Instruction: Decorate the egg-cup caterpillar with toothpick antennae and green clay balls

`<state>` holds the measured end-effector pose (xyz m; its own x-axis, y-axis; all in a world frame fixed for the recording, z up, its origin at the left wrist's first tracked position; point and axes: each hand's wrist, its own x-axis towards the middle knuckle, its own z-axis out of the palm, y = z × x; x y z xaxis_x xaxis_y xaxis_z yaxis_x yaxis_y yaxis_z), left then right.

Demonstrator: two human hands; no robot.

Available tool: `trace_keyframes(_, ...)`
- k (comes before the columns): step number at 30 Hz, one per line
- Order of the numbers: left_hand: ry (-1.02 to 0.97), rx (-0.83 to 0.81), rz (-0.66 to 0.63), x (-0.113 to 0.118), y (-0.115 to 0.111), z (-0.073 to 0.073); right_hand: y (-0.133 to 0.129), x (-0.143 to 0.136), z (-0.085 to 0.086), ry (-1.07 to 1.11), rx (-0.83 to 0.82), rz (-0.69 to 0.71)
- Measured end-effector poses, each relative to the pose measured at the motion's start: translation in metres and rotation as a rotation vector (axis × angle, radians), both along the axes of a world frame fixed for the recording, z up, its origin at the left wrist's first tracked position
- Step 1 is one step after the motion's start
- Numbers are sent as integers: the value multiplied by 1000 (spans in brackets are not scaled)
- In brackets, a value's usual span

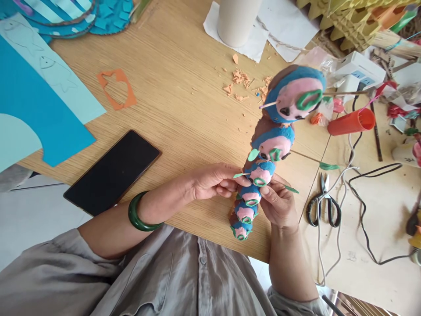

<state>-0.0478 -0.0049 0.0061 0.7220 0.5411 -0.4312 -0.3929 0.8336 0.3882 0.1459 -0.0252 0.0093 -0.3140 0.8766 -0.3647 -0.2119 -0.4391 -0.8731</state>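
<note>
A string of brown, blue and pink clay balls (274, 145), each with green clay rings or shapes on its pink face, runs from large at the top to small near the table's front edge. My left hand (219, 181), below a wrist with a green bangle, has its fingers pressed together at the left side of a middle ball, beside a small green leaf piece on a stick. From the right, my right hand (278, 202) grips the string with its thumb on a middle ball. Another green leaf piece (291, 189) sticks out past its fingers.
A black phone (113, 171) lies on the left, near blue paper (49, 101) and an orange cut-out (116, 90). Scissors (324, 202), cables and a red cup (351, 122) are on the right. A white cylinder (238, 22) stands at the back.
</note>
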Motion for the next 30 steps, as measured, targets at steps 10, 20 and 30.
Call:
trace_keyframes(10,-14,135,53,3,-6,2,13,1,-2,63,-132,-173)
trace_keyframes(20,-13,119,97,4,-8,-4,10,6,-15,74,-74,-110)
trace_keyframes(30,-20,130,76,3,-5,4,14,3,-12,81,-110,-186)
